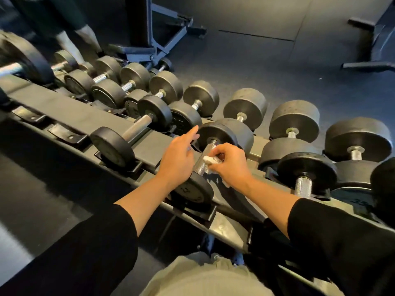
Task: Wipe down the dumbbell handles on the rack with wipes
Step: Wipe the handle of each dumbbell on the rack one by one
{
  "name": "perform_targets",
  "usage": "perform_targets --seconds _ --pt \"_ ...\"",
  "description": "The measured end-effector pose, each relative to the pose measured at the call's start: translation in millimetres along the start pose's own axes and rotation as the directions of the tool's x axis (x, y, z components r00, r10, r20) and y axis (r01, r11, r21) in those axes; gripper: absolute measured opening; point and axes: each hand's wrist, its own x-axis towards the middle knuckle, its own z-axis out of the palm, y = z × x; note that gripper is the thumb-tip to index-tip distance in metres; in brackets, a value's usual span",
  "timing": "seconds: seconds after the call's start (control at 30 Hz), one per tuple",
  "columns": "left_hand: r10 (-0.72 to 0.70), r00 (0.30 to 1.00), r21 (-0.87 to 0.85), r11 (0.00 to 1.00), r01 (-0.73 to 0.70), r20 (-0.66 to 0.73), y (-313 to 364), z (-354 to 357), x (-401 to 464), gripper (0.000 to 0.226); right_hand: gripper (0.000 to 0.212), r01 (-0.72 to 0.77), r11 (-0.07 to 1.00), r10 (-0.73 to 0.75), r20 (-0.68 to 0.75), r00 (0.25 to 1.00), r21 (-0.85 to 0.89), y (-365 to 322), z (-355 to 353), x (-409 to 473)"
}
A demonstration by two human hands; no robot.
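Note:
A dark dumbbell rack (85, 118) runs from upper left to lower right with several black dumbbells on it. My right hand (230, 165) pinches a crumpled white wipe (210, 160) against the knurled metal handle (203, 161) of the dumbbell in front of me. My left hand (178, 154) hovers over the left side of that handle, fingers extended toward the far weight head (215, 133). The near weight head (192, 190) lies partly under my left wrist. Another dumbbell (132, 133) sits to the left and one with a bare handle (303, 184) to the right.
A second row of larger dumbbells (295, 118) sits on the far tier. Another person's legs (85, 37) stand at the upper left beside a bench frame (154, 39). More gym equipment (376, 39) stands on the dark floor at the upper right.

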Motion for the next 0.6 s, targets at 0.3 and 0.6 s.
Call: perform_targets --seconds 0.3,0.6 --pt "-0.013 1.0 0.017 1.0 0.013 -0.005 2 1 -1 0.056 0.006 0.04 0.991 -0.072 0.266 0.961 0.124 -2 4 -17" --pt "0.011 1.0 0.099 0.995 -0.013 0.021 3 6 -1 0.049 0.025 0.072 0.997 -0.07 -0.137 0.988 0.01 7 3 6"
